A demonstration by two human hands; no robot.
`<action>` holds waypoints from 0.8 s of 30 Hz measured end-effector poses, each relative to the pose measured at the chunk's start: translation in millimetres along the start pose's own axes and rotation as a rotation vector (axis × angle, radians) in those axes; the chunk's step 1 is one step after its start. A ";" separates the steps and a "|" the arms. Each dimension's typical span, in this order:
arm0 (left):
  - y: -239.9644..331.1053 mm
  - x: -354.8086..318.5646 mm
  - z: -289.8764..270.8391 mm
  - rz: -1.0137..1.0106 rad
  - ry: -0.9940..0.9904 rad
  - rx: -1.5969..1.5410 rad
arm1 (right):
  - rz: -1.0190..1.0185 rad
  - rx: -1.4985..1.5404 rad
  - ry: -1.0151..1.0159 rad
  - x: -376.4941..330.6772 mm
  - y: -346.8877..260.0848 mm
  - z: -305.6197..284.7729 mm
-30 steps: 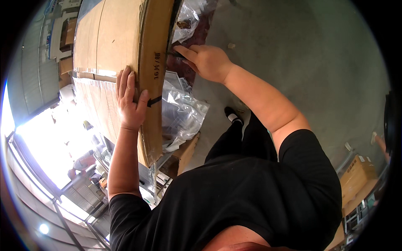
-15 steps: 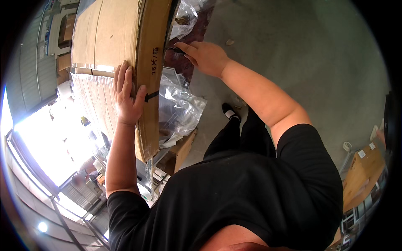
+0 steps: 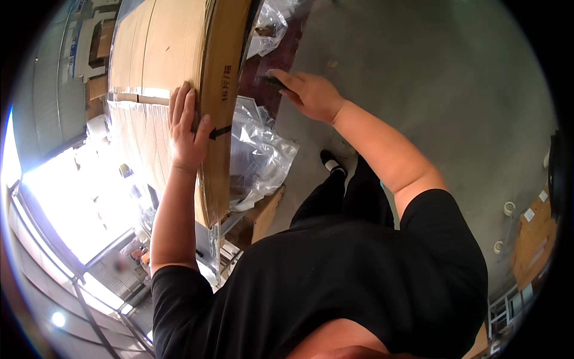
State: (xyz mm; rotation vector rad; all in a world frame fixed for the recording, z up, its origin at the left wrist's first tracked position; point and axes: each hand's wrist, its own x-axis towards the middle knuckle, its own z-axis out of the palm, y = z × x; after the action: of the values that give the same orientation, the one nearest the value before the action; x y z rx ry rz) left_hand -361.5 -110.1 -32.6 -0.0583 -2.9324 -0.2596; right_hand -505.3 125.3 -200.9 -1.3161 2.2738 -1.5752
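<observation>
A large cardboard carton (image 3: pixel 218 119) stands at the left, with dark printing and an arrow on its side and clear film over its top. My left hand (image 3: pixel 188 131) lies flat on its top near the edge, fingers stretched out and the thumb reaching toward the printed side. To the right of the carton, apart from it, my right hand (image 3: pixel 314 96) is closed on a small black utility knife (image 3: pixel 276 82). The knife is blurred, and most of it is hidden by the fingers.
Crumpled clear plastic film (image 3: pixel 263 155) hangs below the carton's right side, above another cardboard box (image 3: pixel 266 212). Grey floor (image 3: pixel 418 90) spreads to the right. Tape rolls (image 3: pixel 509 208) and a flat brown carton (image 3: pixel 535 239) are at the far right.
My right hand with the knife has moved right, away from the carton's side. My left hand stays on the carton. The whole view has shifted slightly.
</observation>
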 end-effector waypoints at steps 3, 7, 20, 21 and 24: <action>0.0 -0.6 -0.5 -0.011 0.004 -0.025 | -0.170 0.029 0.045 -2.8 -19.1 10.9; -1.3 -2.2 0.0 -0.039 -0.004 -0.038 | -0.195 0.010 -0.057 -2.1 -27.2 22.9; 2.1 -0.6 -0.1 -0.036 0.008 -0.019 | -0.180 -0.044 -0.071 5.5 -30.0 29.1; 1.9 -0.1 -0.6 -0.027 0.013 -0.023 | -0.155 -0.022 -0.108 6.1 -30.8 27.4; 4.2 1.0 -1.4 -0.023 0.015 -0.029 | -0.140 -0.002 -0.142 3.4 -31.6 27.2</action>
State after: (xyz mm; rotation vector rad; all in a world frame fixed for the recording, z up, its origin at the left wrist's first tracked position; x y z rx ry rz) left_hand -361.9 -106.2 -30.3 -0.0266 -2.9159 -0.3051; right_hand -475.0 99.9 -187.3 -1.5653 2.1425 -1.4662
